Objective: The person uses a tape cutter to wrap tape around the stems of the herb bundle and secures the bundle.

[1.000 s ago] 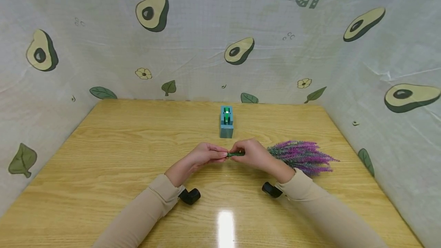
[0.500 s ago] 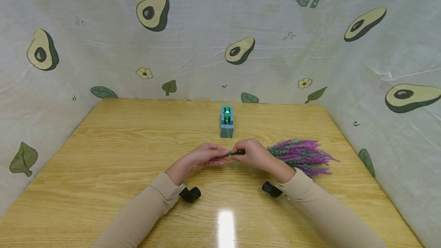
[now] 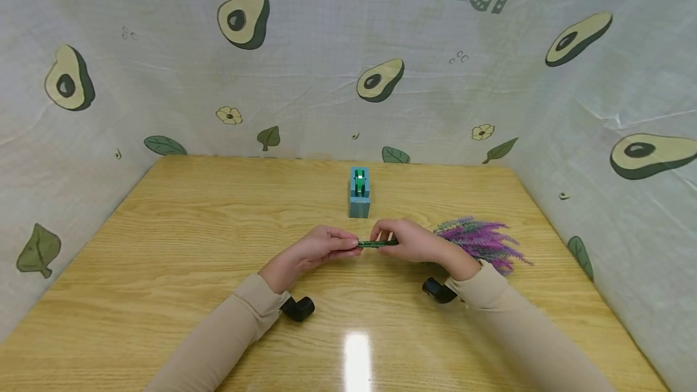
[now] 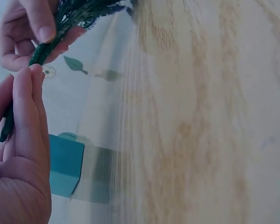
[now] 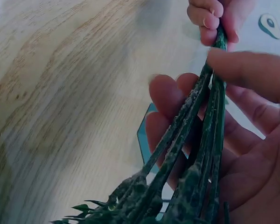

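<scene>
A bunch of purple lavender-like flowers (image 3: 484,242) lies sideways above the table, blossoms to the right. Its green stems (image 5: 177,128) run together toward the left. The fingers and thumb of my left hand (image 3: 318,248) pinch the stem ends, whose dark tip pokes out behind the thumb in the left wrist view. My right hand (image 3: 414,243) holds the stems further along, with the thumb across the front and fingers curved behind in the right wrist view. Part of the bunch is hidden behind my right wrist. Beyond both hands stands a blue tape dispenser (image 3: 359,207) with a green roll.
The wooden table (image 3: 218,210) reaches to a cloth backdrop (image 3: 305,77) printed with avocados and leaves, which also encloses both sides. A black wrist mount (image 3: 297,308) sits under the left sleeve and another (image 3: 438,290) under the right.
My right hand has shifted slightly right along the stems, so a longer stretch of green shows between the hands. My left hand still pinches the ends. The tape dispenser stays put.
</scene>
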Demonstrator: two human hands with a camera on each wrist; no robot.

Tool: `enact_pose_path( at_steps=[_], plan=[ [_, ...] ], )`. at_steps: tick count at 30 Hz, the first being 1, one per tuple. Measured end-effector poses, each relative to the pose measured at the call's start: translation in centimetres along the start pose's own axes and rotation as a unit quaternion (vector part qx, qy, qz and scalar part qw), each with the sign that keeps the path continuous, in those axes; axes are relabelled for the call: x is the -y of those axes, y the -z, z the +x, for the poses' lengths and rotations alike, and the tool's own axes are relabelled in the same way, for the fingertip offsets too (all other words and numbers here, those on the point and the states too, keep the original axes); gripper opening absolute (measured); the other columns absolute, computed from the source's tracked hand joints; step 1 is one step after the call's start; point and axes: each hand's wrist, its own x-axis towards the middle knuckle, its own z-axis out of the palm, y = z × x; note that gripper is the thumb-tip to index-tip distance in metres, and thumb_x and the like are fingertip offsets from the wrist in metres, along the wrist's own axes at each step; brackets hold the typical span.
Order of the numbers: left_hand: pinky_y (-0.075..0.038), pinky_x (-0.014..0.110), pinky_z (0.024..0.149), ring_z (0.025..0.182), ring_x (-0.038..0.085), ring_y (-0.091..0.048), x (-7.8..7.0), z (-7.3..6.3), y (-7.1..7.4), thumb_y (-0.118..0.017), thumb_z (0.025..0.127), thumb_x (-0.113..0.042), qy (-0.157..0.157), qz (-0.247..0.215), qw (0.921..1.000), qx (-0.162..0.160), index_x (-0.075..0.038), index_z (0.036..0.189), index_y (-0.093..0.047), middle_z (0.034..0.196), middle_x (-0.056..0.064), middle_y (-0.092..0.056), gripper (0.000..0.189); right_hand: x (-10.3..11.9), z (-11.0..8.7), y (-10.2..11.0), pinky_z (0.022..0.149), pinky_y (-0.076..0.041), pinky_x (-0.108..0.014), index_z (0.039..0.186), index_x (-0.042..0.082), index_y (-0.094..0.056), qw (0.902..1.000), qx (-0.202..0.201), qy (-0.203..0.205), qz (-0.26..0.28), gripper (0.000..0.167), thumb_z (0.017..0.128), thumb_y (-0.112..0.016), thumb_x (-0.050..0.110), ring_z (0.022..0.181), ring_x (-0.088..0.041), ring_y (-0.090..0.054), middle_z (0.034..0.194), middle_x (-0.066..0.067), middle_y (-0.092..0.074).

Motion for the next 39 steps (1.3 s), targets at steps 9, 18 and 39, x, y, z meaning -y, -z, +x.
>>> enact_pose_path(
  at_steps=[9,18,39],
  plan=[
    [-0.046,0.034,0.092,0.089,0.018,-0.066,0.50,0.24,-0.11,-0.053,0.093,0.001,0.005,-0.030,0.9994,0.018,0.003,0.097,-0.065,0.095,0.013,-0.066,0.013,-0.11,-0.25,-0.29,0.055,-0.043,-0.024,0.095,0.007,-0.065,0.9996,0.000,-0.004,0.027,0.006,0.089,-0.062,0.005,0.065,-0.013,-0.051,0.090,-0.002,-0.064],
    [-0.046,0.032,0.091,0.091,0.019,-0.065,0.77,0.32,-0.36,-0.052,0.093,0.004,-0.005,-0.068,0.9976,0.010,0.000,0.092,-0.065,0.093,0.012,-0.065,0.013,-0.02,-0.25,-0.40,0.056,-0.045,-0.024,0.093,0.006,-0.066,0.9997,-0.012,-0.006,0.022,0.006,0.088,-0.063,0.004,0.065,-0.011,-0.052,0.088,-0.001,-0.063],
    [-0.049,0.032,0.088,0.084,0.014,-0.064,0.67,0.30,-1.00,-0.055,0.090,0.006,-0.029,-0.053,0.9969,-0.051,0.013,0.129,-0.034,0.096,0.009,-0.063,0.045,0.14,-0.34,-0.71,0.066,-0.050,-0.026,0.093,0.008,-0.066,0.9990,-0.030,-0.013,0.029,0.008,0.087,-0.065,0.003,0.081,-0.012,-0.061,0.092,-0.003,-0.066]
  ],
)
